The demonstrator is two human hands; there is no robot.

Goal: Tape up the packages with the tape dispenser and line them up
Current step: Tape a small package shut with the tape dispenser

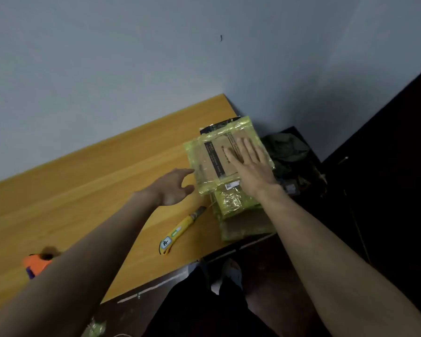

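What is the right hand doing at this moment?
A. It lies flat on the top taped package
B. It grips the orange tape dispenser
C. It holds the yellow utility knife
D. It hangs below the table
A: the right hand lies with straight fingers on the top taped package, while the yellow utility knife lies untouched on the table.

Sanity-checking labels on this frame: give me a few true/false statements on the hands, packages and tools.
1. The right hand lies flat on the top package. True.
2. The left hand grips the utility knife. False: the knife lies on the table, untouched; the left hand holds nothing.
3. The packages are wrapped in yellow-green tape. True.
4. The orange tape dispenser sits on top of the packages. False: it is on the table at far left, partly behind the left forearm.
5. The packages sit near the table's right end. True.
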